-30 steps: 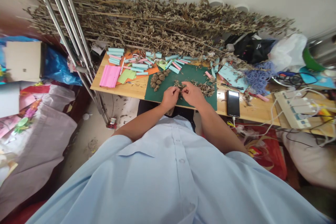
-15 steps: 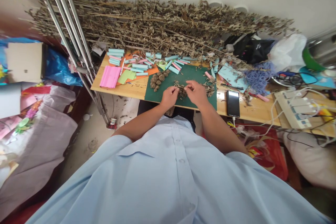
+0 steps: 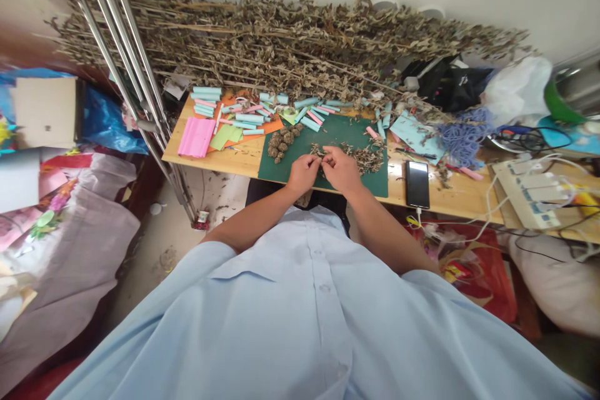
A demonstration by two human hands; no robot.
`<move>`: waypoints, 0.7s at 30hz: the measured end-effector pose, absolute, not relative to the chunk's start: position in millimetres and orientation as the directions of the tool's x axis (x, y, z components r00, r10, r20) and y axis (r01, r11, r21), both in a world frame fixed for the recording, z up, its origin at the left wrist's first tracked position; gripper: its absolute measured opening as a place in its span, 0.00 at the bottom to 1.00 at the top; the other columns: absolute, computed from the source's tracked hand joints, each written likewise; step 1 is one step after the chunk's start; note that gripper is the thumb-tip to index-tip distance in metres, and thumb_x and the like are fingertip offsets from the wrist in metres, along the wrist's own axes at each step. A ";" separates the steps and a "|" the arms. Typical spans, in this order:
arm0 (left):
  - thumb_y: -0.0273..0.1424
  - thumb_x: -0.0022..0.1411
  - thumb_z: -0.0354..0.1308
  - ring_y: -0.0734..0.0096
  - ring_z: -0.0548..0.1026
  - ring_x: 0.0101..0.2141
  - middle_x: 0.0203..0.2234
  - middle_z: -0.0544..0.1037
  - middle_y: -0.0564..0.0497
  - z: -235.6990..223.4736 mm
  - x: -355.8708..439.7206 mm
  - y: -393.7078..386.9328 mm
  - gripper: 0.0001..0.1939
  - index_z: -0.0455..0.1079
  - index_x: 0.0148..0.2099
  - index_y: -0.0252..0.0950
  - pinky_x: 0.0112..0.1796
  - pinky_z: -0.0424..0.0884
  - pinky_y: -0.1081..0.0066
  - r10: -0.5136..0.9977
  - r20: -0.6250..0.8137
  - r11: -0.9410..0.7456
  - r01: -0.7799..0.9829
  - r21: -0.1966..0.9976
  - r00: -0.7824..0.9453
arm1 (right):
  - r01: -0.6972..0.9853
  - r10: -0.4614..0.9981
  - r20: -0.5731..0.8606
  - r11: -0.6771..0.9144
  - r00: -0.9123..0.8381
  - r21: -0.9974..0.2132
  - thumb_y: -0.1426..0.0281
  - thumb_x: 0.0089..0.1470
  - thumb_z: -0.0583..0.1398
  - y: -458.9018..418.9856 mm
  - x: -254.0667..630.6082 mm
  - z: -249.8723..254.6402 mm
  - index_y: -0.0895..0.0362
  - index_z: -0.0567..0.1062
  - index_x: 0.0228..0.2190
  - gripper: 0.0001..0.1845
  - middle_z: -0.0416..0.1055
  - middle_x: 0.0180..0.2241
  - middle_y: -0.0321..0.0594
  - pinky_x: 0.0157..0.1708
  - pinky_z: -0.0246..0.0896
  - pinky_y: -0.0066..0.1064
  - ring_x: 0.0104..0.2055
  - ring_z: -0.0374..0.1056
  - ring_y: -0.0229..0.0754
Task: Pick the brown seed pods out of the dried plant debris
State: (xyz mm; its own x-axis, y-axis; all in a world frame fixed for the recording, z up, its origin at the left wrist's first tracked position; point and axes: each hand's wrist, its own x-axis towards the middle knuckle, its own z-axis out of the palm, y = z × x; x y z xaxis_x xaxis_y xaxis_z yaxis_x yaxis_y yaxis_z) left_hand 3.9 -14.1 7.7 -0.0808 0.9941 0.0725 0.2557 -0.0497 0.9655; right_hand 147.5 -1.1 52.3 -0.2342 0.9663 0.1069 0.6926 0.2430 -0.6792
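My left hand [image 3: 304, 172] is closed in a pinch over the near edge of a dark green cutting mat [image 3: 281, 169]. Thumb and fingertips of my right hand [image 3: 342, 170] pinch together right beside it, the two hands almost touching. Between them they grip a small bit of dried leaves, mostly hidden by the fingers. Loose dried leaves [image 3: 368, 157] are heaped on the mat behind and to the right of my right hand. Several brown, rolled balls of dried leaf [image 3: 284, 142] sit clustered on the mat to the left of my left hand.
Long bundles of dried stalks [image 3: 290, 44] lie along the wall. Blue and pink paper rolls [image 3: 250, 119] and pink paper [image 3: 195, 136] are at the left. A phone [image 3: 417, 184], purple cord [image 3: 464, 137] and power strip [image 3: 527, 194] are at the right. Metal crutches [image 3: 126, 44] stand left.
My right hand has moved left, closer to my left hand, and its fingers have drawn in. More of the leaf heap on the right now shows. The left hand stays nearly in place.
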 end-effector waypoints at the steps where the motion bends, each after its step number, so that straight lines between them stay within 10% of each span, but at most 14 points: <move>1: 0.33 0.68 0.56 0.68 0.74 0.34 0.26 0.77 0.50 7.4 4.0 -14.1 0.12 0.76 0.33 0.34 0.41 0.69 0.69 0.994 0.073 -0.050 0.258 0.965 -0.082 | 0.703 0.966 0.112 0.247 -0.233 -0.667 0.70 0.57 0.57 -1.6 146.6 53.2 0.56 0.72 0.56 0.25 0.79 0.36 0.40 0.46 0.69 0.37 0.36 0.74 0.43; 21: 0.36 0.69 0.55 0.70 0.73 0.30 0.21 0.73 0.53 11.4 2.7 -15.7 0.14 0.75 0.33 0.35 0.39 0.69 0.71 0.996 0.033 -0.013 0.216 0.976 -0.087 | 0.688 0.980 0.169 0.192 -0.101 -0.700 0.65 0.59 0.59 5.0 167.7 51.4 0.56 0.77 0.49 0.18 0.80 0.44 0.46 0.49 0.70 0.41 0.41 0.76 0.47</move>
